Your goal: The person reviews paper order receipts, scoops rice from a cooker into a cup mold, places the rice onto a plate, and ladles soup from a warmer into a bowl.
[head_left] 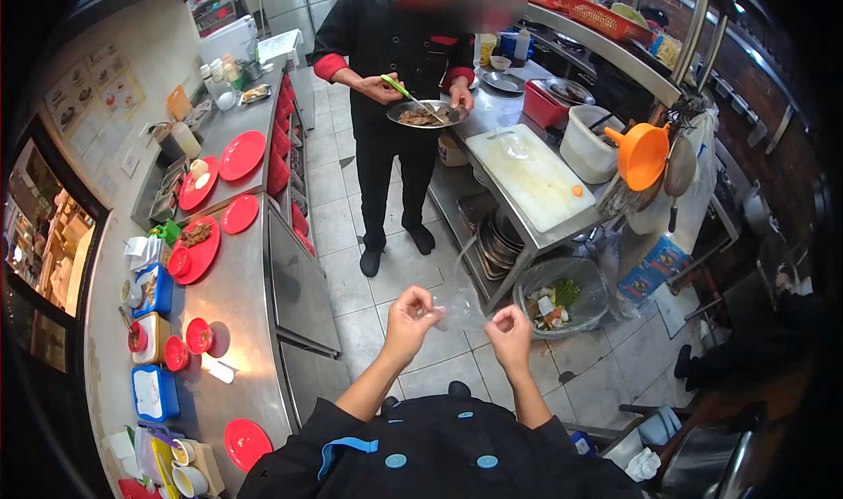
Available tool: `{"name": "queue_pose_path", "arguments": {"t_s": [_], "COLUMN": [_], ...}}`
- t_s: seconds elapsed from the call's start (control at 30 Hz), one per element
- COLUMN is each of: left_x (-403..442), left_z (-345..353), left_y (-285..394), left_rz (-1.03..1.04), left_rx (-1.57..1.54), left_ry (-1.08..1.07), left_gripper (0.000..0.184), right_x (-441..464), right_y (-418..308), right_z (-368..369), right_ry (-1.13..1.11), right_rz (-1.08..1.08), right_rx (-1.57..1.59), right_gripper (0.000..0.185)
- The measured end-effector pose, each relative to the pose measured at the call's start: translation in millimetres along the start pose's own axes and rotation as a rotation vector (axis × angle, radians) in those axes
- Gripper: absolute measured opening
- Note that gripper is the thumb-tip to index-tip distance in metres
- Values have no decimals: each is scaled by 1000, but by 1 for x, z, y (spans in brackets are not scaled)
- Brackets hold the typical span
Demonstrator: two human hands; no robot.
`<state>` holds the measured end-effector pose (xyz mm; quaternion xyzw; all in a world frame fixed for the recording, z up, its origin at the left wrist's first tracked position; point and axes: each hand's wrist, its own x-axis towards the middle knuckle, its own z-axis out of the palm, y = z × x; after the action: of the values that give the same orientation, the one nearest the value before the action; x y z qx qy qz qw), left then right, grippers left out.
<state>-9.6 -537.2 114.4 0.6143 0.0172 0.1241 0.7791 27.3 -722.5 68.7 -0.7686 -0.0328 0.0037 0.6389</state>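
A thin, see-through piece of plastic (460,309), perhaps a bag or a glove, is stretched in front of my body. My left hand (409,321) pinches one side of it between thumb and fingers. On its other side my right hand (511,334) is closed, fingertips pressed together at the edge of the plastic. Beneath both hands is the tiled floor. Facing me, a person in a black jacket with red cuffs holds a metal plate (428,123) of browned meat and a green-handled utensil (400,86).
On the left, a steel counter (250,275) bears red plates (248,444), red bowls and blue containers (155,392). At right stand a white cutting board (530,176) on a table, a hanging orange strainer (642,155) and a bin (590,325) of food scraps.
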Motion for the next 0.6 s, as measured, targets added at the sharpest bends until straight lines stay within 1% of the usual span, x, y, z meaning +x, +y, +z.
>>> {"name": "queue_pose_path", "arguments": {"t_s": [0.03, 0.07, 0.1, 0.17, 0.2, 0.23, 0.3, 0.33, 0.37, 0.4, 0.43, 0.47, 0.5, 0.53, 0.57, 0.6], "left_x": [2, 1, 3, 8, 8, 5, 2, 2, 2, 1, -2, -5, -5, -6, -7, -10], "left_z": [-2, -3, -9, -21, -20, -16, -6, -4, -3, -2, 2, 9, 14, 18, 23, 29], "left_y": [1, 3, 0, -10, -6, -6, -4, -1, 2, 7, 12, 18, 22, 21, 21, 20], "left_rz": [90, 73, 65, 287, 331, 323, 260, 261, 278, 292, 288, 290, 294, 353, 356, 403], "left_rx": [-8, -5, -6, 592, 778, 776, 960, 961, 949, 936, 940, 882, 823, 843, 848, 851], "left_ry": [-57, -141, -141, -208, -181, -183, -154, -153, -218, -285, -290, -332, -372, -407, -400, -389], "left_gripper": [20, 20, 20, 25, 36, 36, 40, 40, 45, 51, 51, 53, 55, 57, 57, 60], "right_x": [0, 3, 6, 9, 7, 6, 3, -8, -10, -15, -19, -15, -10, -1, 7, 14], "right_y": [-7, -12, -13, -13, -23, -28, -43, -71, -75, -75, -73, -61, -49, -37, -27, -21], "right_z": [2, 3, 1, -6, -9, -8, 0, 3, 7, 10, 11, 15, 18, 20, 22, 26], "right_ry": [81, 160, 160, 120, 67, 64, 67, 63, 63, -19, -100, -164, -160, -255, -352, -509], "right_rz": [-86, -172, -164, -261, -259, -251, -706, -751, -753, -836, -910, -845, -845, -719, -592, -451], "right_rx": [-81, -165, -167, -240, -271, -274, -482, -432, -429, -337, -242, -298, -296, -386, -472, -532], "right_gripper": [13, 13, 13, 16, 16, 16, 18, 24, 24, 27, 30, 25, 25, 27, 30, 41]}}
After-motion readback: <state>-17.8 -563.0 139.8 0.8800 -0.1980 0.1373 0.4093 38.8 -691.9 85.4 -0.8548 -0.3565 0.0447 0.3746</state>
